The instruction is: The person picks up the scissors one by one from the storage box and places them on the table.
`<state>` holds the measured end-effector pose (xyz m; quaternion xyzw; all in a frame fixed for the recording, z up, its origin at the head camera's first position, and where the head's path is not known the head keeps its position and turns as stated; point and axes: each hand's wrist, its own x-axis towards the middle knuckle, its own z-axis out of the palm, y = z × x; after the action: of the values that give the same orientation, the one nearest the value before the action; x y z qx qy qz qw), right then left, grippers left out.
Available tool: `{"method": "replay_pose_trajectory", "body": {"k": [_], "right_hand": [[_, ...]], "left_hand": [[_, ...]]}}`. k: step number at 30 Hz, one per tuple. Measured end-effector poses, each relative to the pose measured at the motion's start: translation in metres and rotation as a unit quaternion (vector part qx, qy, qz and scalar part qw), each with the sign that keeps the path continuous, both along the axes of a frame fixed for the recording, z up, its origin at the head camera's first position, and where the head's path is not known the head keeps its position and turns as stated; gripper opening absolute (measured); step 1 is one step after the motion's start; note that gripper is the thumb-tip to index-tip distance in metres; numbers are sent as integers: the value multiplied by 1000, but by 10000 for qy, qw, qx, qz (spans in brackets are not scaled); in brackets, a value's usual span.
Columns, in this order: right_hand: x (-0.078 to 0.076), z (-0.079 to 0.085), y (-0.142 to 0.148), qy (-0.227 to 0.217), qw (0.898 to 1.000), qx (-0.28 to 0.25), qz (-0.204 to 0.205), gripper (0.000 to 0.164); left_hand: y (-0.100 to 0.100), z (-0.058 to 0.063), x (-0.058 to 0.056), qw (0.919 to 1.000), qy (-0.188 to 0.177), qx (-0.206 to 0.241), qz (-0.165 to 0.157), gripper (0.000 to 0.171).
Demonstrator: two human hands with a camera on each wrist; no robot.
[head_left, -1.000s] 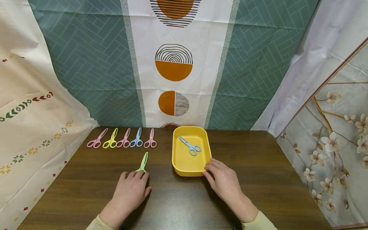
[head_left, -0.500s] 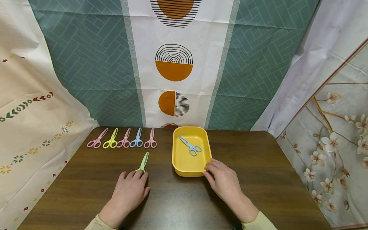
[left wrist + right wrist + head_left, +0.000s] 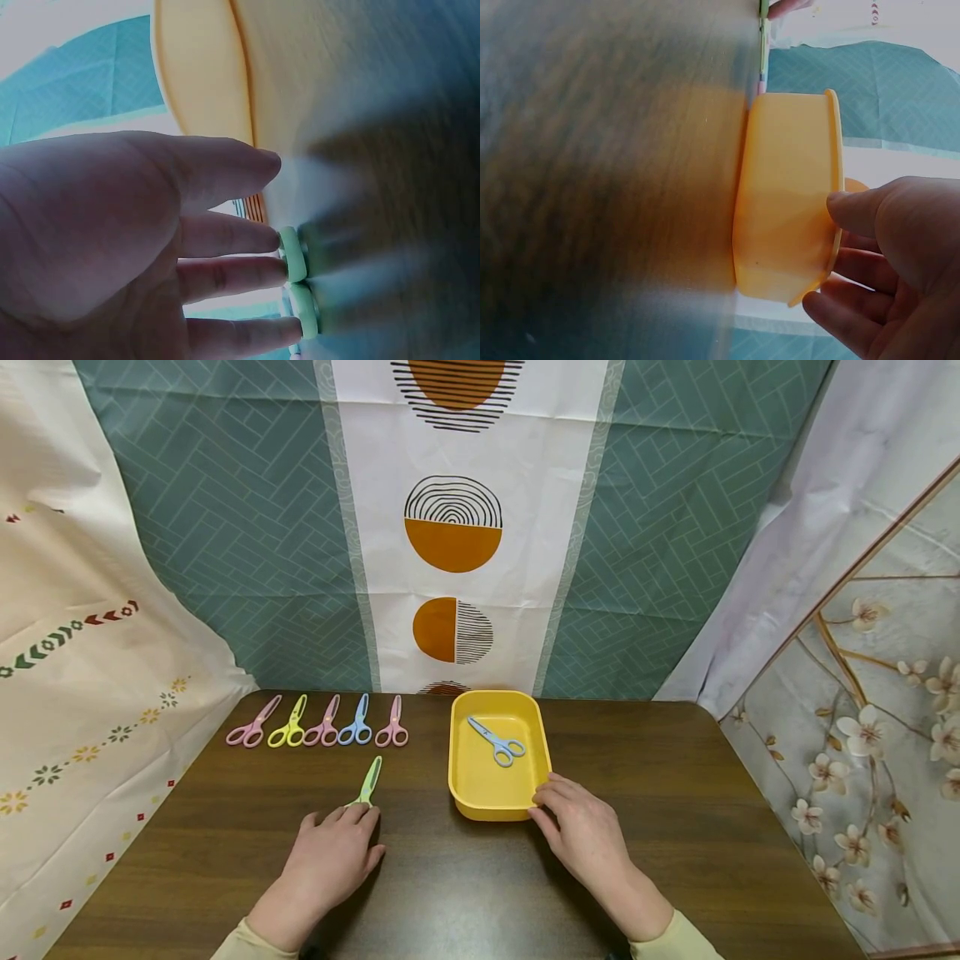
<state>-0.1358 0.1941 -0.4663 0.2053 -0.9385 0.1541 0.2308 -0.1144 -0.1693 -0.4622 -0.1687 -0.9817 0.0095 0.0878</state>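
Observation:
In the head view, my left hand (image 3: 332, 852) lies over the handles of a pair of light green scissors (image 3: 367, 782) flat on the table. Its fingers are nearly straight, and the fingertips press on the green handle loops (image 3: 295, 255) in the left wrist view. The thumb stays off the scissors. At the near right corner of a yellow plastic tray (image 3: 491, 814), my right hand (image 3: 585, 831) holds the rim, thumb on the near side and fingers along the right side. Blue scissors (image 3: 497, 742) lie inside that tray.
Along the table's back left edge lies a row of scissors: pink scissors (image 3: 255, 722), yellow scissors (image 3: 288, 724), another pink pair (image 3: 322, 724), blue scissors (image 3: 356, 722) and a third pink pair (image 3: 392, 724). Patterned curtains (image 3: 300, 527) hang behind the dark wooden table (image 3: 675, 777).
My left hand has shifted slightly to the left, and the green scissors have slid left with it. The right hand and the tray have stayed in place.

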Motion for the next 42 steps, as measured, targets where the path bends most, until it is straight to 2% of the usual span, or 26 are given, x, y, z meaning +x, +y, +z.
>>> {"method": "replay_pose_trajectory", "body": {"k": [16, 31, 42], "right_hand": [[0, -1, 1, 11, 10000, -10, 8, 18], [1, 0, 1, -30, 10000, -43, -3, 17], [0, 1, 0, -46, 10000, -21, -4, 17]], "left_hand": [[-18, 1, -8, 9992, -370, 34, 176, 48], [-44, 3, -12, 9986, -409, 160, 308, 49], [-66, 1, -16, 9976, -355, 282, 526, 47]]}}
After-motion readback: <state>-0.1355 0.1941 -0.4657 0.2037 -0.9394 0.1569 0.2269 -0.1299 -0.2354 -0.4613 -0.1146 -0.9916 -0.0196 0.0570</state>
